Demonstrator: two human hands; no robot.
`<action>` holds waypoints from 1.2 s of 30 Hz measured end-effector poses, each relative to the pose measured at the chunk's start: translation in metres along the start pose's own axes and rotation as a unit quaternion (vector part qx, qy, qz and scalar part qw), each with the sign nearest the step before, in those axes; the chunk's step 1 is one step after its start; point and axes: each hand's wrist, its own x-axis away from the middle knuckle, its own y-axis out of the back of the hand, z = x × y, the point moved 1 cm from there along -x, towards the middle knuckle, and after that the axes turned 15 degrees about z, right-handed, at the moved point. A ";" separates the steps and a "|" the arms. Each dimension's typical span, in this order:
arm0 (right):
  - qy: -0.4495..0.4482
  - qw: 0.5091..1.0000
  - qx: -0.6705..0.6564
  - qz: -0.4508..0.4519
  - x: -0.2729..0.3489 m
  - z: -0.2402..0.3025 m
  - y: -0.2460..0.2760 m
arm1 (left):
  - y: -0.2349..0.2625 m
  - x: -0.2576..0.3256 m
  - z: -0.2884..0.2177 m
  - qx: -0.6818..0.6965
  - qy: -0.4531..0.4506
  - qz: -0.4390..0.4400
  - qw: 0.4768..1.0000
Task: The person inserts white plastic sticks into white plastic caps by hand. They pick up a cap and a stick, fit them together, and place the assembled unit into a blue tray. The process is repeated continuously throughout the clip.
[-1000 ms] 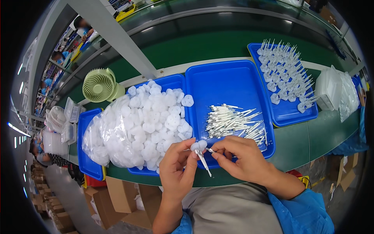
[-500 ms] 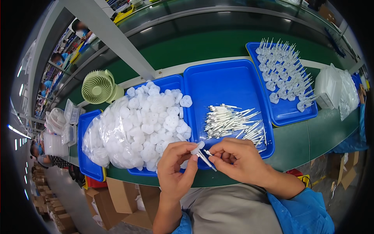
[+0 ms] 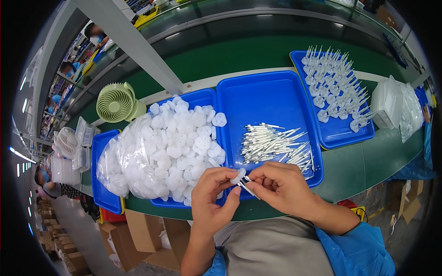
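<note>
While the two hands were a little apart half a second ago, with the white disc lifted between them, they have now drawn together just above the near edge of the green bench (image 3: 368,161). The left hand (image 3: 212,195) pinches a small white plastic disc (image 3: 238,176) between thumb and fingertips. The right hand (image 3: 281,186) grips a thin white pin (image 3: 248,187) whose tip meets the disc; its lower end slants down and toward the right hand's palm. The disc is round, flat and opaque white, tilted on edge; the pin is slender, pale and partly hidden by fingers.

Just beyond the right hand a heap of the same white pins (image 3: 276,145) lies in the middle blue tray (image 3: 267,96). Beyond the left hand a clear bag of white discs (image 3: 161,152) spills over another blue tray (image 3: 103,184). Farther out past the right hand, a third blue tray (image 3: 350,133) carries rows of joined pieces (image 3: 336,87), discs with pins standing up. A pale green fan (image 3: 116,102) stands well beyond the left hand.
</note>
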 end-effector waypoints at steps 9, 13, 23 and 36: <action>0.002 1.000 -0.003 0.013 0.004 0.002 0.000 | -0.002 0.001 0.008 0.034 0.029 0.000 0.999; 0.035 0.996 0.086 -0.012 0.007 -0.002 -0.009 | -0.004 0.002 0.010 -0.009 0.024 0.011 1.000; 0.020 0.998 0.058 0.013 0.003 0.001 -0.003 | -0.005 0.004 0.018 -0.027 0.030 0.021 0.999; 0.038 0.986 0.163 0.002 0.003 0.001 -0.006 | -0.008 0.003 0.013 -0.078 0.022 0.033 0.996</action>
